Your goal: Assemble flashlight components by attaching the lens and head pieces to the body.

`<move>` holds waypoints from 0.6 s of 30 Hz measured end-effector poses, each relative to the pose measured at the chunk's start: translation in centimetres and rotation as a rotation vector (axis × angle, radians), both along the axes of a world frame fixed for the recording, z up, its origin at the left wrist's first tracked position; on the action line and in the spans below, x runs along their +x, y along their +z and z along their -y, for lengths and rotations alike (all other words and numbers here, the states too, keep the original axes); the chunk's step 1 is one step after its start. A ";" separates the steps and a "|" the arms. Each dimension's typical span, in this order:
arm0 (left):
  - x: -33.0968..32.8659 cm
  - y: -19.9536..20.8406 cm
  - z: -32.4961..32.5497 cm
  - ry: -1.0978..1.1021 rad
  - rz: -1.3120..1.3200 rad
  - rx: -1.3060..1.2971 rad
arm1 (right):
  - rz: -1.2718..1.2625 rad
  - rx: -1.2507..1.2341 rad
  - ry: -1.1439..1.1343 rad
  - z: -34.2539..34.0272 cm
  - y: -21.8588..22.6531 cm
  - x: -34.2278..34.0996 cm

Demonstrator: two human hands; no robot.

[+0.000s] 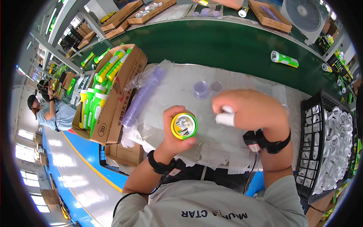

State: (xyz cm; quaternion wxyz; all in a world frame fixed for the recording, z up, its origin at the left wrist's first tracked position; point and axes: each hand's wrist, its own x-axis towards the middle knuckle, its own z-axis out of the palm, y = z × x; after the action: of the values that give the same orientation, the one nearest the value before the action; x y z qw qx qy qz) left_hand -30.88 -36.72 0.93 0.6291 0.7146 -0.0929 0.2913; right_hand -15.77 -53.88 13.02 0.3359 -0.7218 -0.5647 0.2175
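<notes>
I see left hand (174, 130) clenched round green-yellow flashlight (184, 126), lens up, over the bench | right hand (249, 109) pinching white ring (225, 118) | light, rigid, smooth plastic; I'd grip the barrel.

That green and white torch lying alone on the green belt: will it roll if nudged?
Probably: the torch has a round body lying on its side on the smooth belt. It looks like light plastic. Its wider head may make it curve.
</notes>
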 end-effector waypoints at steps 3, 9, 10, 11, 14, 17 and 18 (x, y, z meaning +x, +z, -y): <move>0.3 1.5 -0.1 -0.028 -0.066 -0.066 | 0.281 -0.464 0.056 -2.2 -4.3 -0.4; -1.1 2.2 -1.9 -0.005 -0.162 -0.101 | 0.485 -0.201 -0.152 -2.8 -4.3 -1.3; -1.3 1.9 -2.0 -0.005 -0.176 -0.121 | 0.441 0.112 -0.162 -2.3 -2.9 -1.4; -1.4 1.6 -2.1 -0.073 -0.180 -0.152 | 0.390 0.150 -0.054 -1.8 -2.2 -1.8; -1.6 0.7 -3.1 -0.064 -0.171 -0.005 | 0.304 0.223 0.199 -2.6 -1.7 -3.6; -1.2 1.6 -2.3 -0.138 -0.233 -0.142 | 0.373 0.269 0.140 -2.1 -2.0 -3.5; -1.2 1.9 -2.0 -0.157 -0.266 -0.207 | 0.386 0.275 0.131 -2.1 -2.2 -3.6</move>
State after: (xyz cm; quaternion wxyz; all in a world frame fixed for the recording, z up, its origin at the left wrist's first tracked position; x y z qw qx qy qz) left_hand -32.11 -34.68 2.83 0.7268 0.6689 -0.0341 0.1522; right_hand -19.38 -51.79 10.80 0.3020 -0.6594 -0.6882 0.0179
